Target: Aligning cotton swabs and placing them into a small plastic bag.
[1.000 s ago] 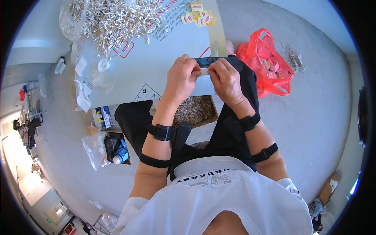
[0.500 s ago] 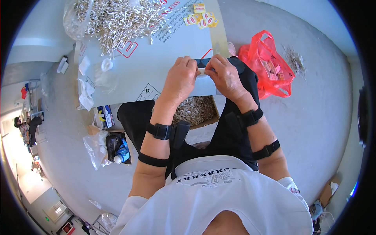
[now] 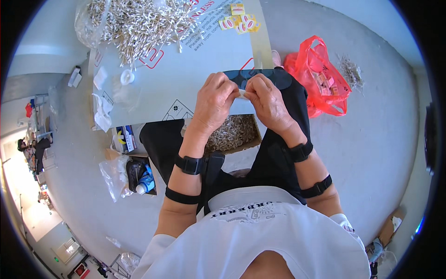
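Observation:
Close to the table's near edge, my left hand (image 3: pixel 214 101) and my right hand (image 3: pixel 269 101) meet in a pinch. Between their fingertips sits a small white piece (image 3: pixel 242 94), mostly covered, so its kind is not clear. Just beyond the fingers lies a dark, glossy sheet with rounded shapes (image 3: pixel 237 74). A big heap of cotton swabs (image 3: pixel 148 28) spreads over the far left of the table, partly in a clear plastic bag (image 3: pixel 87 28). Small yellow-and-white cards (image 3: pixel 241 23) lie at the far right corner. Below my wrists, a cardboard box (image 3: pixel 256 139) holds many more swabs.
The grey table (image 3: pixel 153 93) carries a small white round container (image 3: pixel 127 77) and crumpled white tissue (image 3: pixel 103 111). Right of it, a red plastic bag (image 3: pixel 304 65) with small pink packs stands on the floor beside scattered swabs (image 3: pixel 351 72). A blue-capped bottle (image 3: pixel 145 183) sits in a box at left.
Both hands have come slightly nearer to me, with the white piece still between them. The dark sheet behind the fingers shows more.

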The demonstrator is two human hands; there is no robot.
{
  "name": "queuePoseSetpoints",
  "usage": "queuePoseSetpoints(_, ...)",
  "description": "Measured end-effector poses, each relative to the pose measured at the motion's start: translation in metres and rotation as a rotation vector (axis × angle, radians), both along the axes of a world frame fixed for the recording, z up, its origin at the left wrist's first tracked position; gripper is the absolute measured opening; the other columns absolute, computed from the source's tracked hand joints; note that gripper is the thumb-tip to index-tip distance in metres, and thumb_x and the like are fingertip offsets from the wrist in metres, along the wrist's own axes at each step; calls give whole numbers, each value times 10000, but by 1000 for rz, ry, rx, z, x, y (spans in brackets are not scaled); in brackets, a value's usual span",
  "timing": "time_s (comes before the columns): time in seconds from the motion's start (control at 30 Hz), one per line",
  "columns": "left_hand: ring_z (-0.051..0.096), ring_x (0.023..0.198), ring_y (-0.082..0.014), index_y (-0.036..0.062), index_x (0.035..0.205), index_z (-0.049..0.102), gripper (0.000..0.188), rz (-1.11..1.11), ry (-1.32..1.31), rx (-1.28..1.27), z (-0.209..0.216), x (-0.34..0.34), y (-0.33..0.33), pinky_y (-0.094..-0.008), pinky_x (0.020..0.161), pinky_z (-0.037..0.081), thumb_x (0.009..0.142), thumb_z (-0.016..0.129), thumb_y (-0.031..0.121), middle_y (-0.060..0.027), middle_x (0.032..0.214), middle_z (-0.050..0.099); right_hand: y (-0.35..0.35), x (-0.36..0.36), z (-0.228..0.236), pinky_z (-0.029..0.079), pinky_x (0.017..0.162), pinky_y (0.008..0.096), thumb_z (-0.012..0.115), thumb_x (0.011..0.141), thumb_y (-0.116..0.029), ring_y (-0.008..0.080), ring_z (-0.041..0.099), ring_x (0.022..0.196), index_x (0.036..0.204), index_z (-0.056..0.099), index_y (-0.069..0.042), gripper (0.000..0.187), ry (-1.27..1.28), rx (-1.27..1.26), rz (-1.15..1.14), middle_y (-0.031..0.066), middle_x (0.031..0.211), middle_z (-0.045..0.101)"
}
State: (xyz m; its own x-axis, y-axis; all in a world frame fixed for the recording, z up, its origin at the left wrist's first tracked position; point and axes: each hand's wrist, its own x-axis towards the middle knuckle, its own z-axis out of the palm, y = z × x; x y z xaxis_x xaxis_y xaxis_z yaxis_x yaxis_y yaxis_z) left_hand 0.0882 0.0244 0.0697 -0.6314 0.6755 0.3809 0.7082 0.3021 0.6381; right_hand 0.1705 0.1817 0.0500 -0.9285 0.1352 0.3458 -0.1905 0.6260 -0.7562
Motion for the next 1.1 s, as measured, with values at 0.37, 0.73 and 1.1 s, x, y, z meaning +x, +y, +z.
queuePoseSetpoints(0.37, 580, 815, -314, 9, 824, 549, 125, -77, -459, 10, -8, -1, 3, -396, 689, 483, 779, 648, -54, -110, 854, 547, 5, 2, -4, 482, 700, 402, 703, 800, -75, 322, 588, 846, 817, 551, -24, 162, -56, -178, 41, 117, 886, 561)
queuePoseSetpoints(0.73, 598, 673, -228, -12, 837, 594, 75, 45, -285, 41, -13, -8, 2, -307, 612, 487, 802, 642, -58, -102, 801, 579, 4, -8, -10, 472, 748, 445, 664, 804, -45, 358, 560, 881, 841, 540, -25, 131, 9, 32, -70, 135, 866, 541)
queuePoseSetpoints(1.1, 567, 771, -353, 2, 863, 491, 153, 87, 41, 11, -28, 1, 4, -436, 661, 482, 767, 594, -57, -146, 810, 546, 2, -8, -6, 473, 757, 439, 671, 793, -38, 344, 567, 883, 849, 569, -32, 117, 76, 62, -58, 123, 886, 561)
